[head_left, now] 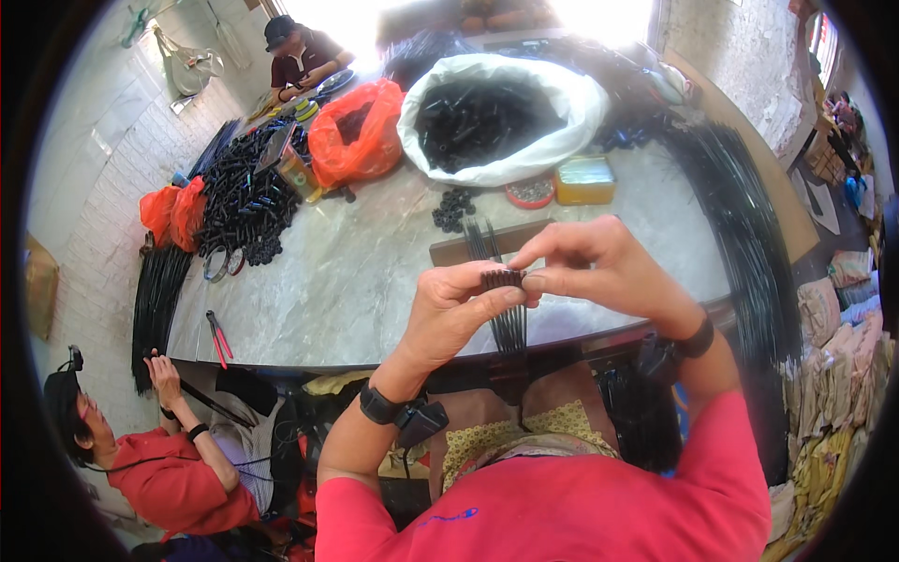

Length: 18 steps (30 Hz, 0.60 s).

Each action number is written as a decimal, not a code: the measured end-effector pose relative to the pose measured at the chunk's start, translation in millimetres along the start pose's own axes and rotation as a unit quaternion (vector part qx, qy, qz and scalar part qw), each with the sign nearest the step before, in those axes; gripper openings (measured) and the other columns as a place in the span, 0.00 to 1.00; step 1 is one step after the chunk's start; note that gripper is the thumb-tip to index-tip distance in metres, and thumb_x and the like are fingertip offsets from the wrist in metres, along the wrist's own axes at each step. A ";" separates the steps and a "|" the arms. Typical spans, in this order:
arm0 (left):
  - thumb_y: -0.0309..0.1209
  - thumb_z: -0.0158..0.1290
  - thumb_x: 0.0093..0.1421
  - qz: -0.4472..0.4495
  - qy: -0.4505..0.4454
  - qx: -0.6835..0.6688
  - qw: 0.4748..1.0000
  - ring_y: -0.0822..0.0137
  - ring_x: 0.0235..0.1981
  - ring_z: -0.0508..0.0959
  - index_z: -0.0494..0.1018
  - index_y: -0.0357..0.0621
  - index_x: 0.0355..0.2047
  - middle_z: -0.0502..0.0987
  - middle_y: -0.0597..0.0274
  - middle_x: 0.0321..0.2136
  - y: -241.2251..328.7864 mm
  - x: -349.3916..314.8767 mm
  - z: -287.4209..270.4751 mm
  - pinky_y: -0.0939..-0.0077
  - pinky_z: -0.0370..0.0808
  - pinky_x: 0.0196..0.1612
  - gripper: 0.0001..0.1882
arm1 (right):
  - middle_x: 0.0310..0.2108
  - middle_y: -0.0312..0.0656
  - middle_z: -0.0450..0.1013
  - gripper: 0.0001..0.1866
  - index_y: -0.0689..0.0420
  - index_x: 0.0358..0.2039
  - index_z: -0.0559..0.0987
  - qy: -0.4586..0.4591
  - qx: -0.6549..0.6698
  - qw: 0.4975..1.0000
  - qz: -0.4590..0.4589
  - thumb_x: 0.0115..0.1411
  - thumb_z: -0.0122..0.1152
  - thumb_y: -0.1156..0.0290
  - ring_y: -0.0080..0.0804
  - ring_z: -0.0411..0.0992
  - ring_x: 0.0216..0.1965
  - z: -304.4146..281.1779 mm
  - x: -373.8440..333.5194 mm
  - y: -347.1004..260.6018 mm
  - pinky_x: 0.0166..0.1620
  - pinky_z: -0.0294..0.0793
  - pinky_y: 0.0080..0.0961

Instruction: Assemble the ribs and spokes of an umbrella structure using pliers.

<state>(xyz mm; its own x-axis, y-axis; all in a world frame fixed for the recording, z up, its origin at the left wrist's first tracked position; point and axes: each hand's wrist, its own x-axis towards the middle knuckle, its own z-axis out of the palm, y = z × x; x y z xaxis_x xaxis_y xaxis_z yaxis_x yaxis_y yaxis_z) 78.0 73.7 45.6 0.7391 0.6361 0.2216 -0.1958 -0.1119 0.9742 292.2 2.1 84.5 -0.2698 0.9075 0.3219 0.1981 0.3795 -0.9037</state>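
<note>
My left hand (454, 304) is closed, its thumb and index finger pinching a small dark ribbed piece (502, 278). A bundle of thin black rods (508, 332) runs lengthwise under that hand, its far ends showing beyond my fingers. From the right, my right hand (599, 267) closes its thumb and index finger on the right end of the ribbed piece. How the piece joins the rods is hidden by my fingers. Just beyond my hands a brown wooden block (454, 251) lies on the grey marbled table (375, 300).
Past the block stand a white sack (592, 122) of black tubular parts, a red tray (530, 193) and a yellow box (585, 183). Left are a red bag (337, 150), piled black parts (243, 192) and red-handled pliers (218, 337). Long rods (749, 225) line the right edge. Two co-workers sit leftward.
</note>
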 end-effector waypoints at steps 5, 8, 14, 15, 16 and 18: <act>0.23 0.58 0.63 0.000 0.002 -0.008 1.000 0.66 0.39 0.83 0.81 0.33 0.41 0.84 0.54 0.34 0.2 0.2 -0.1 0.72 0.79 0.46 0.08 | 0.27 0.36 0.79 0.11 0.61 0.46 0.82 -0.017 -0.017 1.000 -0.011 0.65 0.62 0.73 0.17 0.76 0.31 -3.9 4.1 0.2 0.35 0.74 0.17; 0.24 0.58 0.63 0.005 0.006 -0.022 1.000 0.66 0.38 0.83 0.81 0.33 0.41 0.84 0.53 0.34 -2.4 0.4 0.5 0.72 0.79 0.46 0.08 | 0.28 0.37 0.79 0.11 0.61 0.46 0.83 -0.034 -0.022 0.999 -0.024 0.66 0.61 0.72 0.18 0.76 0.31 -6.0 6.5 -1.2 0.36 0.75 0.18; 0.25 0.58 0.64 0.003 0.013 -0.031 0.999 0.65 0.38 0.83 0.80 0.32 0.41 0.84 0.53 0.34 -5.2 0.0 0.1 0.71 0.79 0.46 0.09 | 0.27 0.37 0.80 0.11 0.61 0.46 0.83 -0.021 -0.045 0.998 -0.025 0.66 0.60 0.72 0.18 0.76 0.30 -4.4 4.3 -1.5 0.36 0.76 0.19; 0.25 0.58 0.64 0.007 0.012 -0.034 0.999 0.65 0.38 0.83 0.80 0.32 0.41 0.84 0.53 0.34 -5.4 0.1 0.1 0.71 0.79 0.46 0.09 | 0.27 0.37 0.80 0.11 0.61 0.46 0.83 -0.021 -0.044 0.999 -0.021 0.66 0.60 0.72 0.18 0.77 0.30 -4.4 4.4 -2.1 0.36 0.75 0.19; 0.25 0.58 0.64 0.011 0.012 -0.037 0.999 0.64 0.38 0.83 0.80 0.32 0.41 0.84 0.53 0.34 -5.6 0.2 0.1 0.71 0.79 0.46 0.09 | 0.27 0.37 0.80 0.11 0.61 0.46 0.83 -0.020 -0.043 0.999 -0.016 0.66 0.60 0.72 0.18 0.77 0.30 -4.4 4.4 -2.7 0.35 0.75 0.20; 0.25 0.57 0.64 0.010 0.013 -0.031 0.999 0.65 0.38 0.83 0.79 0.32 0.42 0.84 0.53 0.34 -5.4 -0.5 -0.4 0.71 0.80 0.46 0.09 | 0.27 0.38 0.80 0.11 0.61 0.45 0.83 -0.026 -0.038 0.999 -0.009 0.66 0.60 0.72 0.18 0.77 0.30 -4.4 7.9 -4.4 0.35 0.75 0.19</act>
<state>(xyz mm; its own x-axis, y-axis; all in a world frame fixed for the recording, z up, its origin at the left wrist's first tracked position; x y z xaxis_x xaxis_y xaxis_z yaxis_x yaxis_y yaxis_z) 78.4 74.3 40.2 0.7172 0.6544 0.2396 -0.2513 -0.0778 0.9648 293.3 8.4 92.3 -0.3228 0.8903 0.3213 0.2637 0.4106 -0.8729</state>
